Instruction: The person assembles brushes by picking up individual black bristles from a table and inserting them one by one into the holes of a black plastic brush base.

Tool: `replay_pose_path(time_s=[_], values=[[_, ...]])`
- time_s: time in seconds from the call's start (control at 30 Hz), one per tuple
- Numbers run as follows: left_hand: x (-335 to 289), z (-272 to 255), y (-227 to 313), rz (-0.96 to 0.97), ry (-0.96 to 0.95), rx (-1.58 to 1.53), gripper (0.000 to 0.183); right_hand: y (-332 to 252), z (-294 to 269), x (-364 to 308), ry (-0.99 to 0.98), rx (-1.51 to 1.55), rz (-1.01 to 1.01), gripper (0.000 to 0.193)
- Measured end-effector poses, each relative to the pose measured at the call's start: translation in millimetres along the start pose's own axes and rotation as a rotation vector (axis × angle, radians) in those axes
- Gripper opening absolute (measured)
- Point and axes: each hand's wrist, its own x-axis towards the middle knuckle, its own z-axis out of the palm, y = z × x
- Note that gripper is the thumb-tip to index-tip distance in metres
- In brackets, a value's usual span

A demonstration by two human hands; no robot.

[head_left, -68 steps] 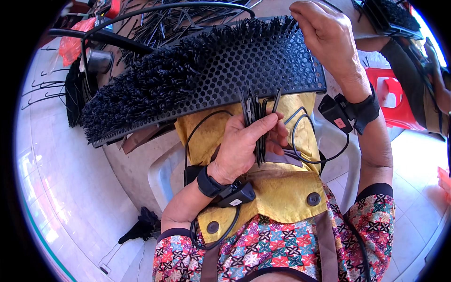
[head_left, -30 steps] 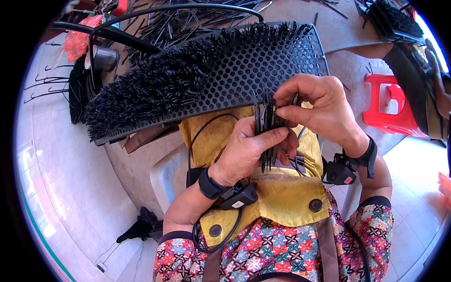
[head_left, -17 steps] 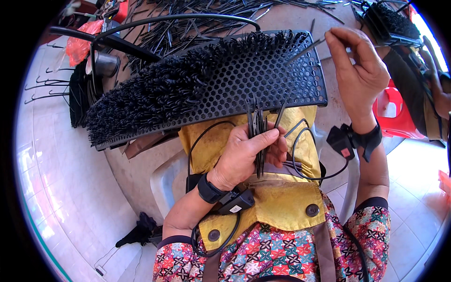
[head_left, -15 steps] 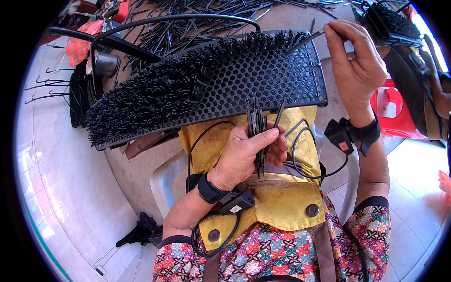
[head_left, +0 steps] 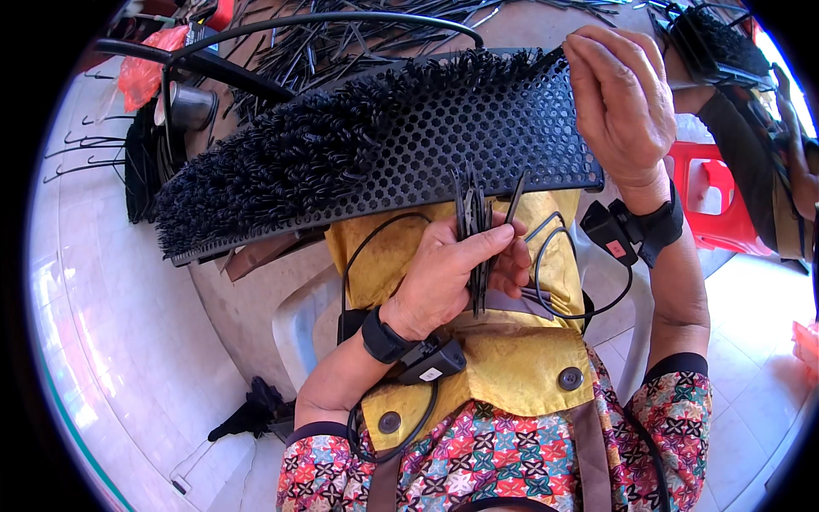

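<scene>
A curved black perforated panel [head_left: 486, 141] stretches across in front of me. Dense tufts of looped black strips [head_left: 290, 162] cover its left part and run along its far edge, while bare holes show on the right. My left hand [head_left: 448, 269] is closed around a bundle of thin flat black strips [head_left: 475, 243], held upright just below the panel's near edge. One strip leans apart from the bundle, by the fingertips. Over the panel's far right corner, my right hand [head_left: 621, 102] pinches a single black strip [head_left: 551, 60]; its lower end merges with the dark tufts.
Loose black strips [head_left: 341, 43] lie heaped on the table behind the panel. A black hoop handle [head_left: 324, 17] arches over it. At left are a metal can [head_left: 189, 107] and a red plastic bag [head_left: 153, 72]. A red stool [head_left: 708, 200] and another person's arm [head_left: 793, 145] are at right.
My right hand has moved a little left and down toward the panel's far edge, and less of its strip shows. The left hand still holds the bundle in nearly the same place.
</scene>
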Motion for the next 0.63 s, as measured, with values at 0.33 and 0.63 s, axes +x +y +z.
replay_pose_path(time_s=[0.33, 0.63], values=[[1, -3, 0, 0.005, -0.111, -0.078, 0.028, 0, 9, 4, -0.279, 0.342, 0.132, 0.021], [1, -7, -1, -0.022, -0.187, -0.100, 0.036, -7, -2, -5, -0.620, 0.245, 0.239, 0.019]])
